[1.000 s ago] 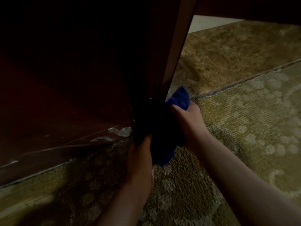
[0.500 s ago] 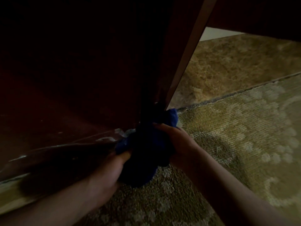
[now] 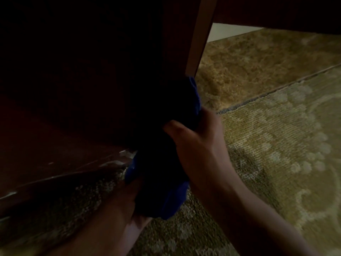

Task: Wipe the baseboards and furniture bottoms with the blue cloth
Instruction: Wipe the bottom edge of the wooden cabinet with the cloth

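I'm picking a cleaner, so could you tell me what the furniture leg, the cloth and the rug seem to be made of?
The furniture leg looks like reddish-brown wood with a smooth, slightly glossy finish, its lit edge showing a sheen. The blue cloth seems to be a soft, fuzzy fabric, possibly microfibre, bunching thickly. The rug appears to be woven textile, ribbed, with a pale pattern.

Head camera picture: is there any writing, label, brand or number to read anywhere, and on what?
None: no readable text anywhere.
Blue cloth: no tag or label shows.
Dark wooden furniture: only pale scuffs near its bottom edge, no lettering.
Carpet: a woven pattern, no words.
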The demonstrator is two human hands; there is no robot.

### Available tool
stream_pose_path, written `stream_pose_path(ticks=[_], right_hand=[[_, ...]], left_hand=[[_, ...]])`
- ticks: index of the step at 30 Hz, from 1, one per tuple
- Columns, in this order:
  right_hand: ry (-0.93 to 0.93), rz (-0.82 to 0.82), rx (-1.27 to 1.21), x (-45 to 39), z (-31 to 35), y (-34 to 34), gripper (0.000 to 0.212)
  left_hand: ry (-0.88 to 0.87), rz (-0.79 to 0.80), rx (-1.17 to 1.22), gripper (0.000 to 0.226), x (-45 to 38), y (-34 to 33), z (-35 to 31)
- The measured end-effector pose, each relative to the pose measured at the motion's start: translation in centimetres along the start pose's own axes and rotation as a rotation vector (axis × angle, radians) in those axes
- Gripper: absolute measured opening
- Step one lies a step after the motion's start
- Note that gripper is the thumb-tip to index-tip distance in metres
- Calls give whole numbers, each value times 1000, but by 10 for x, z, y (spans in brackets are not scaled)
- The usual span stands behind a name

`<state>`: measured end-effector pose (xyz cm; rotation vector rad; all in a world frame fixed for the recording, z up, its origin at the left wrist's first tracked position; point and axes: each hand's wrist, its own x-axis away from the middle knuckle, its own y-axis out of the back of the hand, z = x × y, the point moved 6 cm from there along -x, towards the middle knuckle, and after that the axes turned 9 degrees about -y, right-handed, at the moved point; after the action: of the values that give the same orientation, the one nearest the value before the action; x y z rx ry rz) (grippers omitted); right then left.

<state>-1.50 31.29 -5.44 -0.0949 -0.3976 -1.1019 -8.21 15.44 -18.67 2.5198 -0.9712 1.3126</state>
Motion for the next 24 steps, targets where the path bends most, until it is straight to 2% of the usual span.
stream_pose_path(ticks=[3,6,10,13,16,18,21,24], right_hand=[[-202,-17,-44,-14,-43,-6,23],[-407,-75,-32,-25,-92,-4,33],[-437,-77,-1,-34,-109,0,9],[-373,-21,60,-28,-100,0,12],[-190,74,452,-23,-76,-15,27],[-106,137,617,-20,-63,-28,26],[-72,115,563,-12,-48,-25,14],[139,44,406,8,-11,-17,14]], left_hand=[[1,6,-11,26,7,-3,-5],[9,97,-94,40,12,-11,-10],[5,-3,-93,37,16,-7,-15],[25,59,-83,39,22,-6,-11],[87,34,-24,45,27,-2,-3],[86,-20,19,44,29,-3,-3],[51,-13,140,41,38,-6,-10],[-23,82,185,27,51,-13,-24]])
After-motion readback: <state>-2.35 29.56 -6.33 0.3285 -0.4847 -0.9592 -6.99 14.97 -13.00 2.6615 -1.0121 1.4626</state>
